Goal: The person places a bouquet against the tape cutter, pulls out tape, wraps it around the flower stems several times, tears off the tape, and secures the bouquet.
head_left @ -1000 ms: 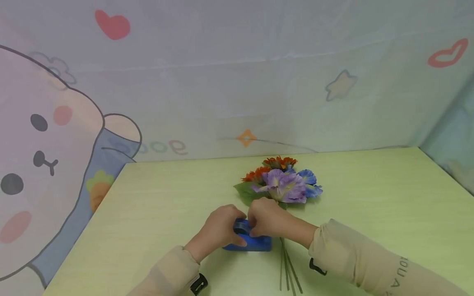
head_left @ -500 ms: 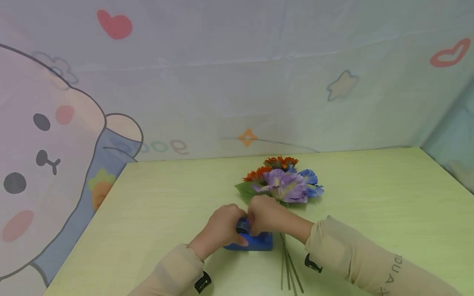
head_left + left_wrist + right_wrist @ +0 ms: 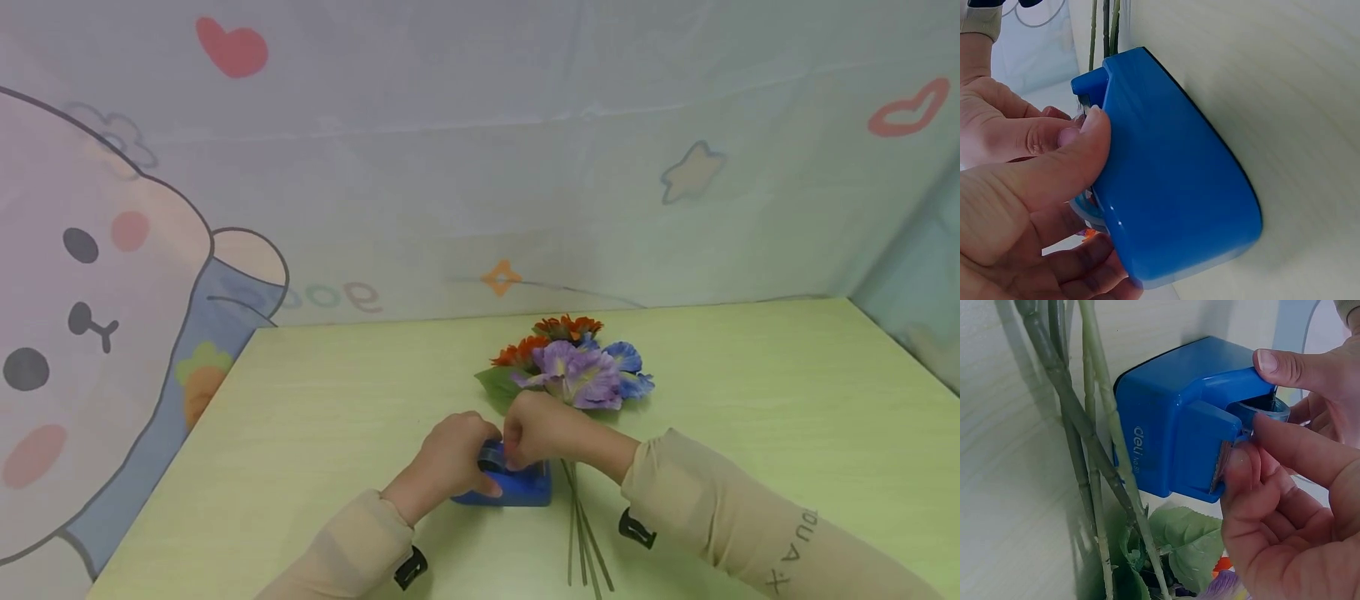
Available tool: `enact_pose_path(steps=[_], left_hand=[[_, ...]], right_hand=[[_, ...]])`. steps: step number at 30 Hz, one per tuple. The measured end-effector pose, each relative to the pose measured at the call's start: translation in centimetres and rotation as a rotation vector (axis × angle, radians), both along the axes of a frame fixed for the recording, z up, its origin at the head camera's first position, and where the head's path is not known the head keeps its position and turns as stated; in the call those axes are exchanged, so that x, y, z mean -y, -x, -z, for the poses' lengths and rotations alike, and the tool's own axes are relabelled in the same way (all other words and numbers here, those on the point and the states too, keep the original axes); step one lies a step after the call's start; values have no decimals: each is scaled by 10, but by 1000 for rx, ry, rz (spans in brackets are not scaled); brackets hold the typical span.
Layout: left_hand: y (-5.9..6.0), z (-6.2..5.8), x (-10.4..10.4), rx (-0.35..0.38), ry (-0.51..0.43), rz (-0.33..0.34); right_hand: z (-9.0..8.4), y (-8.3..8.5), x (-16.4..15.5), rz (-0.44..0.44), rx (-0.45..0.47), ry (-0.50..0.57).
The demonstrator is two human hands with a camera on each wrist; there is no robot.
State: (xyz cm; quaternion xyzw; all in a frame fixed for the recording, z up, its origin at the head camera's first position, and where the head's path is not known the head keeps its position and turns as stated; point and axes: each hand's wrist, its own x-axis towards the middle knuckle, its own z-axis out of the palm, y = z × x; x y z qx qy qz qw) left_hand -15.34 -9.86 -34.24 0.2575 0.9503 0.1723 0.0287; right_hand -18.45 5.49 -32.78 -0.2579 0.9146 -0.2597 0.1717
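A blue tape dispenser (image 3: 513, 492) with a serrated cutter (image 3: 1220, 467) sits on the table in front of the person. My left hand (image 3: 446, 458) holds it across the top, thumb along the near side and fingers on the far side. The roll of clear tape (image 3: 1266, 411) shows in its slot. With thumb and forefinger together, my right hand (image 3: 543, 429) pinches at the tape close by the cutter; the tape end itself is mostly hidden by the fingertips. Right of the dispenser lies a bunch of artificial flowers (image 3: 577, 379), partly behind my right wrist.
The flower stems (image 3: 1072, 419) run toward the near edge, close beside the dispenser. Orange, purple and blue blooms with a green leaf (image 3: 498, 387) lie beyond the hands. A printed cloth (image 3: 420, 183) hangs behind the pale green table (image 3: 337, 392).
My right hand has lifted slightly from the dispenser, showing more of its blue body below the fingers. My left hand keeps its grip, and the flowers lie as before.
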Motion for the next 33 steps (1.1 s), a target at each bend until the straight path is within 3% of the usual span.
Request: enact_pose_path(steps=[8,19,28,33], left_hand=[[5,2,-2,0,36,-14],[2,2,-1,10,22,-16],[0,1,-1,1,15,-20],[-1,0,-1,2,10,-11]], right_hand=[[0,2,-3,11,55,24],[0,-1,-6,-13,111,81],[-10,-6,-5,-46,125,127],[-10,-5,-8,-22,174,144]])
